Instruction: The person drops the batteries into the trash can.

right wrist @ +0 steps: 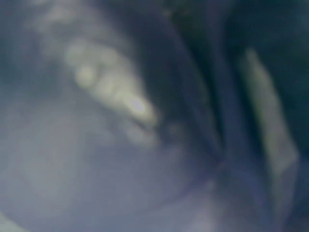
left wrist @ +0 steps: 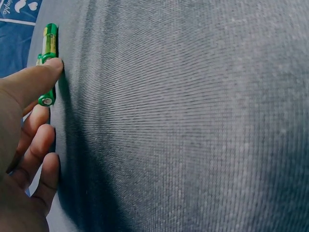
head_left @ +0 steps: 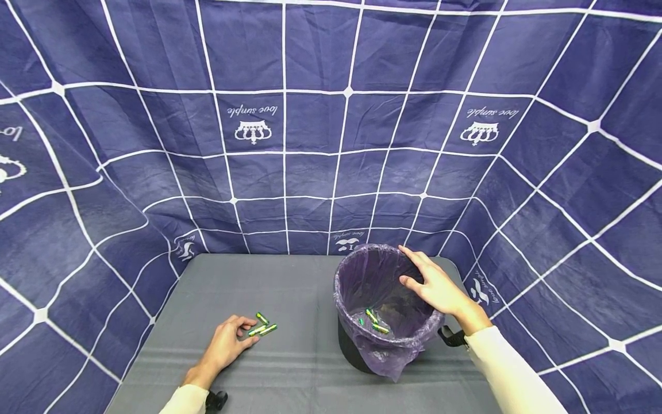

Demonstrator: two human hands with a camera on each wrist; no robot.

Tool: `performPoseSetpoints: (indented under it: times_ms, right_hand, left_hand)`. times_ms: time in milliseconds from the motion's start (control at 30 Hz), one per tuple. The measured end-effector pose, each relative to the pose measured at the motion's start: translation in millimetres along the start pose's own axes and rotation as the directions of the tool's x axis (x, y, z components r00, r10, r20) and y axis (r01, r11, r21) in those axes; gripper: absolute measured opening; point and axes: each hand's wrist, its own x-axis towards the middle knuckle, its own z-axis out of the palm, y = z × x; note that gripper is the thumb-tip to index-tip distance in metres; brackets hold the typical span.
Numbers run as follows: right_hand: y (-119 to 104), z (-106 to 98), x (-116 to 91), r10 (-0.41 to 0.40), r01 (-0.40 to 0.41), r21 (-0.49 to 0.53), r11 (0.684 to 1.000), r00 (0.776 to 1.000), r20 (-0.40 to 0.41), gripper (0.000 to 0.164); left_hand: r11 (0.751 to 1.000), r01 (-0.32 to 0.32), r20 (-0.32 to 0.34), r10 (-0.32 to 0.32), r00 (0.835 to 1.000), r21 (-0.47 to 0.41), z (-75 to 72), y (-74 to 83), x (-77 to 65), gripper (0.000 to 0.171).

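My left hand (head_left: 226, 344) rests low at the grey tabletop, thumb and index finger apart, right beside a small group of green-and-yellow batteries. One battery (head_left: 262, 318) lies a little behind two others (head_left: 268, 329). In the left wrist view the thumb overlaps the batteries (left wrist: 50, 38), and the other fingers curl loosely below. At the right side of a black trash bin (head_left: 353, 345), my right hand (head_left: 439, 287) reaches over the rim with fingers extended and thumb toward the inside. More batteries (head_left: 380, 328) lie inside the bin's purple liner bag (head_left: 362, 276). The right wrist view is badly blurred.
The bin stands on the right part of the grey table (head_left: 295, 287), its liner folded over the rim and hanging down in front. A blue cloth (head_left: 310, 126) with white grid lines encloses the table at the back and both sides.
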Motion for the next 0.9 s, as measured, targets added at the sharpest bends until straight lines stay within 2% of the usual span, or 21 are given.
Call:
performPoseSetpoints:
  times_ms: [233, 433, 767, 900]
  right_hand:
    - [1.3, 0.9, -1.8, -0.001, 0.001, 0.002, 1.0, 1.0, -0.003, 0.076]
    - [2.1, 0.2, -1.2, 0.005, -0.005, 0.005, 1.0, 1.0, -0.005, 0.077]
    - [1.9, 0.3, -1.9, -0.001, 0.001, 0.006, 1.0, 1.0, -0.007, 0.076]
    - [2.0, 0.0, -0.9, -0.003, 0.003, 0.005, 1.0, 1.0, -0.01, 0.076]
  left_hand:
    - [1.0, -0.001, -0.001, 0.001, 1.0, 0.029, 2.1, -1.6, -3.1, 0.024]
    - [0.999, -0.029, -0.032, 0.03, 0.999, 0.043, 3.8, -3.1, -3.7, 0.023]
    - [0.998, -0.021, -0.069, 0.025, 0.997, 0.057, 0.7, -1.0, -8.1, 0.019]
    - [0.997, -0.053, -0.105, 0.058, 0.993, 0.054, -3.2, 1.7, -7.4, 0.02]
